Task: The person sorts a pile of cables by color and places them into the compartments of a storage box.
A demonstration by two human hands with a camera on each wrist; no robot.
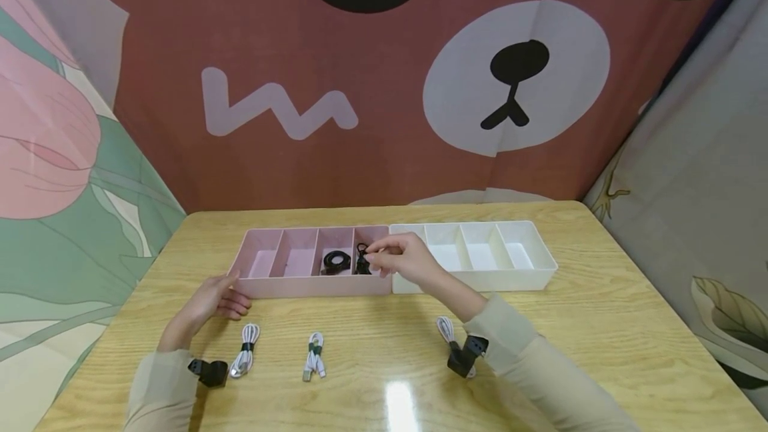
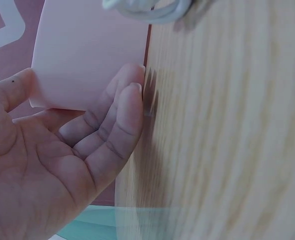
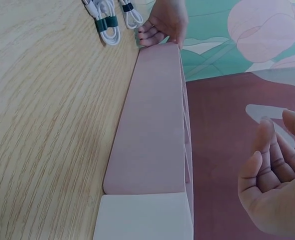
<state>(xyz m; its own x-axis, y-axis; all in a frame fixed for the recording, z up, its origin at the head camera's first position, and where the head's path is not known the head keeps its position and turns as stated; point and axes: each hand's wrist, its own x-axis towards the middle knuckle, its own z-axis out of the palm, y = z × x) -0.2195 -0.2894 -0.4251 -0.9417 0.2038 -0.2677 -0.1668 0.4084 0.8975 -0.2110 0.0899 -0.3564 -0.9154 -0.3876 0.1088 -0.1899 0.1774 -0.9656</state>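
Observation:
A pink divided box [image 1: 312,287] stands on the table. My left hand [image 1: 213,299] touches its left end, thumb at the top rim, fingers loosely bent beside the wall [image 2: 92,55]. Over the rightmost pink compartment hovers my right hand [image 1: 402,259]. Its fingers bend loosely with nothing between them in the right wrist view [image 3: 277,175]. Beneath those fingertips lies a bundled black cable [image 1: 362,260], partly hidden. In the neighbouring compartment sits a coiled black cable [image 1: 337,261].
A white divided box [image 1: 474,280] adjoins the pink one on the right. On the table [image 1: 372,352] lie a left white cable [image 1: 245,352] and a middle white cable [image 1: 315,355], both tied, and a right white cable [image 1: 445,329], partly hidden behind the right wrist camera.

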